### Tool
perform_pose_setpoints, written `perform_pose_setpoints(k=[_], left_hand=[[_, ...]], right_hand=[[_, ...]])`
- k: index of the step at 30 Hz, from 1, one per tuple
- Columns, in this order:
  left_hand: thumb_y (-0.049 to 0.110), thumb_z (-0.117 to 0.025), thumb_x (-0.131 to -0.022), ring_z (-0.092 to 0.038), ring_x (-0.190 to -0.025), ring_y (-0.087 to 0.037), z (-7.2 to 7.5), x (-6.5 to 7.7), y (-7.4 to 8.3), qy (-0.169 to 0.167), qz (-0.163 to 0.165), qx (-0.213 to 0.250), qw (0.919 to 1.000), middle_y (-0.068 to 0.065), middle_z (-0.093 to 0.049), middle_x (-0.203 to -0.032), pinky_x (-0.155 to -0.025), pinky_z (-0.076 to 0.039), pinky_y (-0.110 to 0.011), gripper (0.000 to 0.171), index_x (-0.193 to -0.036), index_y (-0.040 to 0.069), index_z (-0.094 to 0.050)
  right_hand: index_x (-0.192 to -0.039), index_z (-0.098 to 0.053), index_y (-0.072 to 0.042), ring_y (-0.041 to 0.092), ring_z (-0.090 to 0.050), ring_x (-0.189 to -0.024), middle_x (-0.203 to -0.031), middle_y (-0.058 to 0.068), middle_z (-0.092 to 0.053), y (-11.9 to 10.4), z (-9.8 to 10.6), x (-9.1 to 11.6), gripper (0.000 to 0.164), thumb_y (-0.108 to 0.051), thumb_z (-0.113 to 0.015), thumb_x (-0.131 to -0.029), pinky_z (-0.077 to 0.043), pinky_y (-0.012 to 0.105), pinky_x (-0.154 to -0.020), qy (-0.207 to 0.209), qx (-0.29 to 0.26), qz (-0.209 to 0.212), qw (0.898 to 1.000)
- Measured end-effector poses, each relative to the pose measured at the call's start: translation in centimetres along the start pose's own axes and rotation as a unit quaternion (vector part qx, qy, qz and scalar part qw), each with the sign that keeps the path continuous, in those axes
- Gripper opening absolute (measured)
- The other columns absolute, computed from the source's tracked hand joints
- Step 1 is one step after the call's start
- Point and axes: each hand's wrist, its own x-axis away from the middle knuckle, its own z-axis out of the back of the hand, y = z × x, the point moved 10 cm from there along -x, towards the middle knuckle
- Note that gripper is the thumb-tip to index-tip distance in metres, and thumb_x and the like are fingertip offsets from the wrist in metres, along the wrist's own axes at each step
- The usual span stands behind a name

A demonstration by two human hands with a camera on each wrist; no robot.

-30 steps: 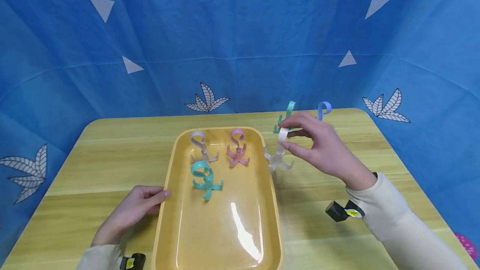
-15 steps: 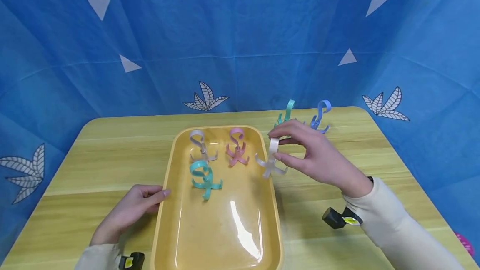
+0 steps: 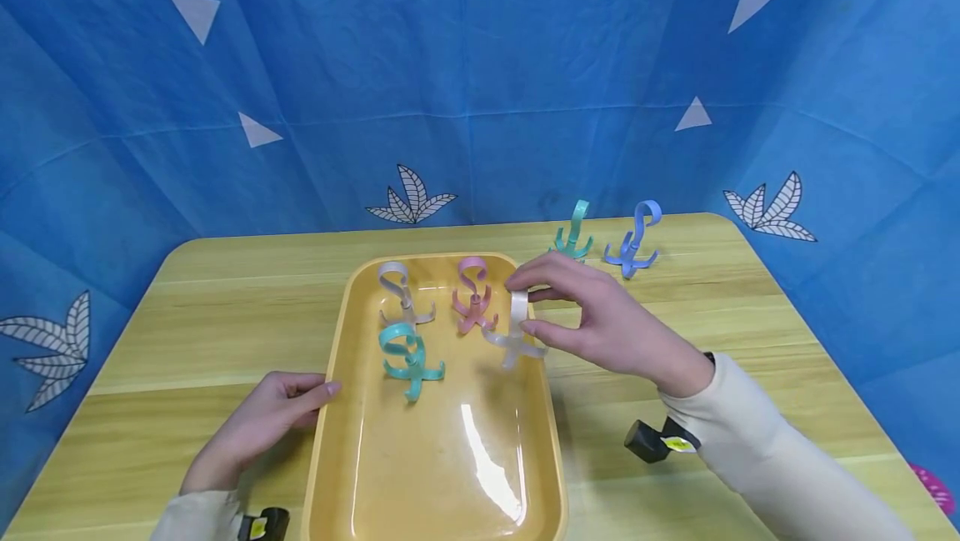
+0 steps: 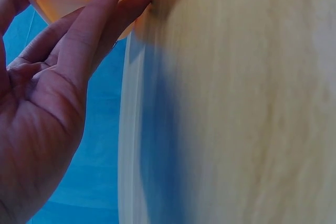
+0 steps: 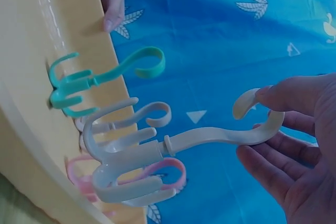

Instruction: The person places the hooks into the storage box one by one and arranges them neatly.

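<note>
Between thumb and fingers, my right hand [image 3: 592, 308] pinches the curved top of a white multi-prong hanging hook [image 5: 210, 136], its prongs pointing down over the right part of the yellow tray [image 3: 557, 474]. Inside the tray stand a teal hook [image 3: 414, 368], a pale greyish-white hook [image 3: 405, 295] and a pink hook [image 3: 474, 299]. At the tray's left rim, my left hand [image 3: 266, 420] holds the edge, thumb on top and fingers below. The left wrist view shows the left hand's fingers [image 4: 89, 30] against the tray's side.
On the table [image 3: 225, 299] behind the right hand stand a green hook [image 3: 574, 232] and a blue hook [image 3: 633, 241]. A blue patterned cloth [image 3: 465, 66] hangs along the back and sides.
My right hand has carried the white hook leftward, from beside the tray's right rim to over its inside. The left hand stays at the rim.
</note>
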Motion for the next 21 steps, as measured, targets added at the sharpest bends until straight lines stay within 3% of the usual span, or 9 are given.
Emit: perform_pose_setpoints(k=[5,12,18,21], left_hand=[[0.023,-0.058,-0.101,-0.068,-0.092,-0.018,-0.1,0.2,-0.2,-0.003,0.003,0.002,1.0,-0.013,-0.068,-0.098,-0.082,-0.053,-0.027,0.038,-0.109,-0.013,-0.066],[0.026,-0.059,-0.1,-0.061,-0.082,-0.011,0.1,0.3,-0.4,0.012,0.01,-0.023,0.9996,-0.005,-0.061,-0.081,-0.079,-0.05,-0.026,0.036,-0.096,-0.009,-0.067],[0.027,-0.059,-0.101,-0.065,-0.099,-0.017,0.2,0.2,-0.3,0.012,0.019,-0.019,0.9996,-0.013,-0.068,-0.104,-0.086,-0.049,-0.024,0.04,-0.115,-0.01,-0.066],[0.027,-0.059,-0.101,-0.067,-0.097,-0.019,0.2,0.1,-0.3,0.007,0.016,-0.014,0.9997,-0.014,-0.068,-0.104,-0.086,-0.05,-0.023,0.041,-0.116,-0.011,-0.065]], right_hand=[[-0.123,-0.062,-0.006,0.018,-0.055,-0.112,-0.122,0.001,-0.059,0.6,-1.4,-0.4,0.039,0.003,-0.073,-0.086,-0.053,0.036,-0.091,-0.021,-0.016,-0.017,1.0],[-0.122,-0.063,-0.007,0.017,-0.056,-0.111,-0.119,0.0,-0.06,1.7,-3.6,-0.8,0.036,0.0,-0.073,-0.088,-0.052,0.032,-0.092,-0.043,-0.045,-0.027,0.998],[-0.121,-0.064,-0.009,0.014,-0.056,-0.113,-0.119,0.001,-0.062,2.4,-4.7,-0.9,0.039,0.002,-0.075,-0.086,-0.052,0.034,-0.092,-0.052,-0.033,-0.033,0.998],[-0.122,-0.064,-0.012,0.013,-0.055,-0.115,-0.12,-0.004,-0.062,2.7,-5.0,-0.9,0.04,0.0,-0.075,-0.086,-0.052,0.035,-0.092,-0.057,-0.023,-0.035,0.997]])
